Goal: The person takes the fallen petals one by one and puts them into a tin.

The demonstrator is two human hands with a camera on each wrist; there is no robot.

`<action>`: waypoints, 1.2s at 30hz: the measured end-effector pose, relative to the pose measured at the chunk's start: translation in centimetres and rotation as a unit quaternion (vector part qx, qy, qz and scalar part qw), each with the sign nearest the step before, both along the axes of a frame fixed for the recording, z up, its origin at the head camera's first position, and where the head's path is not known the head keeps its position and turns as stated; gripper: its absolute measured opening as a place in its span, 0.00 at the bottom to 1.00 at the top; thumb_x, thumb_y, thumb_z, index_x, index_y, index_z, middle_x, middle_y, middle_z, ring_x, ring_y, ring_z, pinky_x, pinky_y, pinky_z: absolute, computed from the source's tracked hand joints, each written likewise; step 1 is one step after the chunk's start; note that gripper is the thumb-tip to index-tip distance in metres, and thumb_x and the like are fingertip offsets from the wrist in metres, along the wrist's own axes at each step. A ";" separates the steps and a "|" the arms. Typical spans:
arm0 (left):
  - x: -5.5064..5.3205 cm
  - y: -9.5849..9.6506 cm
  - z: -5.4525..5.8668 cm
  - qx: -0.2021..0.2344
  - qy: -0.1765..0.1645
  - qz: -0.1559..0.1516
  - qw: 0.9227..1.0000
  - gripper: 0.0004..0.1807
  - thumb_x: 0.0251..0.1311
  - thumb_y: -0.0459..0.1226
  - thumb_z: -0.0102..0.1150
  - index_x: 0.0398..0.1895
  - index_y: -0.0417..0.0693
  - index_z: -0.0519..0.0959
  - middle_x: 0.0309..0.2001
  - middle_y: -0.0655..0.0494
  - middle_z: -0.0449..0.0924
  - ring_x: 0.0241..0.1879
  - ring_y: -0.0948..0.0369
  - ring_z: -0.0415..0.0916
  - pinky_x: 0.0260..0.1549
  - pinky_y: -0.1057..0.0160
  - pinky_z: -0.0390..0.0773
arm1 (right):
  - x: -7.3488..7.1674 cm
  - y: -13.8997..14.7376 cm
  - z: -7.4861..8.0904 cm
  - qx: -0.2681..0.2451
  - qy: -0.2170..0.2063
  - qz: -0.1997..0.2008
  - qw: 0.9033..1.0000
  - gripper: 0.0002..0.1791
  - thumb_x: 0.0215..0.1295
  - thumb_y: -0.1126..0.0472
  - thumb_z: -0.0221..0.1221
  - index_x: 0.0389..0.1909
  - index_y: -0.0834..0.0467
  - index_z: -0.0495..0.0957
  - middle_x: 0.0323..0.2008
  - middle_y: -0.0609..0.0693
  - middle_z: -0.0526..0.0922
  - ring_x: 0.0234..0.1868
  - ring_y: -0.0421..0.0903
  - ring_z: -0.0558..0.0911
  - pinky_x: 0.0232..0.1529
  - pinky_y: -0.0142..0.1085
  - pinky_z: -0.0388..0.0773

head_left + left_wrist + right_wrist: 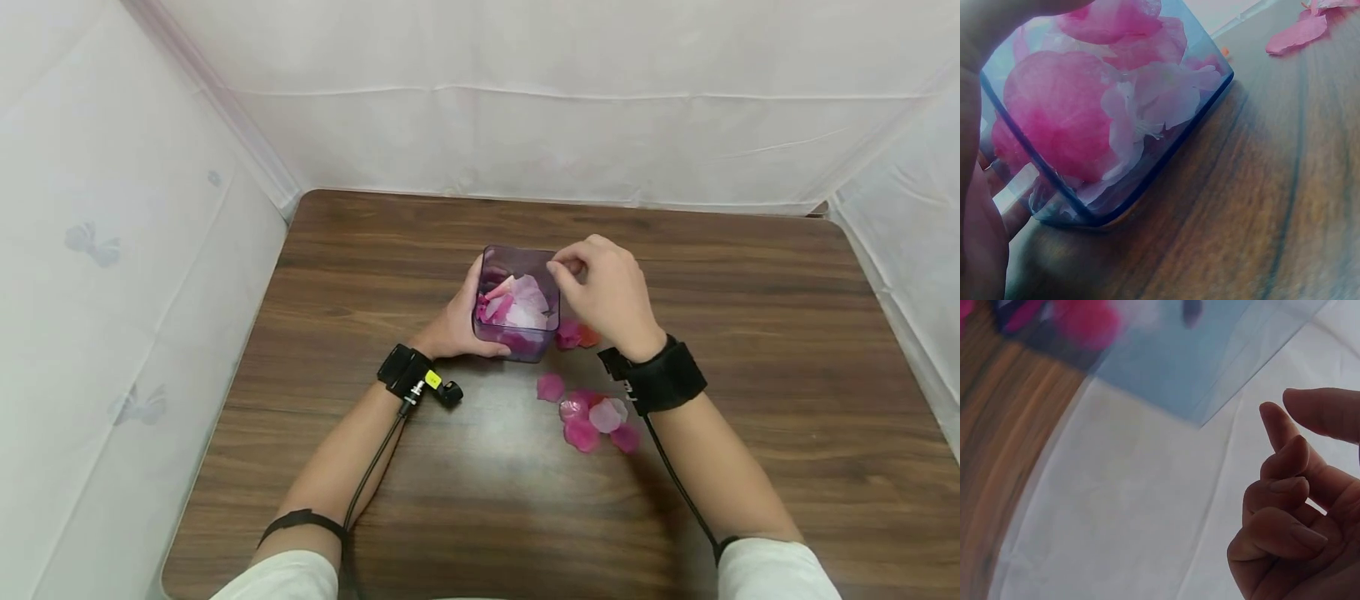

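Observation:
In the head view my left hand (456, 325) grips a clear purple square container (517, 345) from its left side, thumb along the near wall. Pink and white flower petals (521, 302) lie inside it. The left wrist view shows petals (1063, 112) pressed against the clear wall, and the container's base at the wooden tabletop. My right hand (609, 287) hovers at the container's right rim. In the right wrist view its thumb and index finger stand slightly apart with nothing between them, and its other fingers (1275, 534) are bent.
Loose pink petals (581, 434) lie on the brown wooden table (360, 275), below the right wrist. More petals, pink and orange (588, 336), sit beside the container, partly behind the right hand. White sheeting (525, 142) borders the table at the back and sides.

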State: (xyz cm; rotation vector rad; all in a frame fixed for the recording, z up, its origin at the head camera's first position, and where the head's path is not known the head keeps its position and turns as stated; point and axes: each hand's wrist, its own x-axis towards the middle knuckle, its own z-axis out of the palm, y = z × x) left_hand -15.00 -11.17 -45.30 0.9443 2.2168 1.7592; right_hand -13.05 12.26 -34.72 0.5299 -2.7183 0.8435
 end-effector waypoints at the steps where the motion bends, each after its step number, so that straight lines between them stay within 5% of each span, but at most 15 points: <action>1: 0.0 0.0 0.1 -0.004 0.000 0.000 1.000 0.76 0.36 0.31 0.82 0.80 0.47 0.32 0.73 0.37 0.53 0.70 0.46 0.57 0.70 0.47 0.59 | 0.0 0.5 -0.2 0.001 -0.002 -0.006 1.000 0.09 0.69 0.58 0.63 0.38 0.61 0.87 0.31 0.52 0.78 0.32 0.48 0.76 0.33 0.40 0.70; 6: 0.3 0.0 0.4 -0.016 0.000 0.001 1.000 0.76 0.37 0.33 0.82 0.80 0.48 0.32 0.74 0.37 0.52 0.71 0.45 0.56 0.71 0.46 0.57 | 0.5 2.6 -2.0 0.032 -0.052 -0.024 0.998 0.08 0.69 0.61 0.63 0.38 0.62 0.87 0.32 0.54 0.80 0.32 0.49 0.77 0.31 0.42 0.73; 16: 0.3 -0.3 0.3 -0.020 -0.005 0.001 1.000 0.75 0.37 0.32 0.82 0.80 0.47 0.32 0.75 0.37 0.50 0.72 0.47 0.55 0.71 0.47 0.57 | 1.2 3.3 -6.5 0.138 -0.127 0.026 0.982 0.17 0.57 0.55 0.74 0.41 0.64 0.87 0.31 0.54 0.80 0.29 0.48 0.77 0.30 0.43 0.78; 21: -0.4 -0.2 -1.8 -0.014 -0.013 0.003 1.000 0.78 0.35 0.32 0.83 0.81 0.57 0.30 0.75 0.42 0.51 0.72 0.50 0.55 0.71 0.48 0.57 | 1.4 3.3 -7.2 0.155 -0.138 0.020 0.978 0.16 0.59 0.55 0.73 0.41 0.62 0.88 0.31 0.54 0.81 0.28 0.49 0.76 0.28 0.43 0.77; 25: -1.1 -0.1 -3.5 -0.014 -0.007 0.009 1.000 0.79 0.35 0.37 0.85 0.80 0.69 0.29 0.75 0.50 0.52 0.72 0.57 0.56 0.70 0.51 0.58 | 1.4 3.5 -7.2 0.135 -0.138 0.003 0.981 0.10 0.63 0.60 0.69 0.41 0.62 0.89 0.33 0.56 0.82 0.31 0.51 0.80 0.31 0.45 0.79; 32: -1.0 -0.2 -3.6 -0.005 -0.002 0.015 1.000 0.77 0.33 0.61 0.82 0.79 0.74 0.31 0.73 0.50 0.55 0.71 0.59 0.57 0.70 0.52 0.59 | 1.3 4.2 -6.0 0.053 -0.088 -0.043 0.994 0.07 0.65 0.61 0.67 0.37 0.60 0.89 0.31 0.53 0.81 0.29 0.49 0.78 0.27 0.42 0.75; 36: -1.0 -0.2 -3.5 -0.010 -0.003 0.015 1.000 0.78 0.34 0.51 0.85 0.79 0.72 0.30 0.74 0.49 0.55 0.71 0.58 0.57 0.70 0.51 0.59 | 1.4 4.1 -4.9 0.011 -0.036 -0.063 0.997 0.07 0.65 0.61 0.67 0.36 0.60 0.89 0.28 0.51 0.79 0.27 0.46 0.75 0.26 0.39 0.69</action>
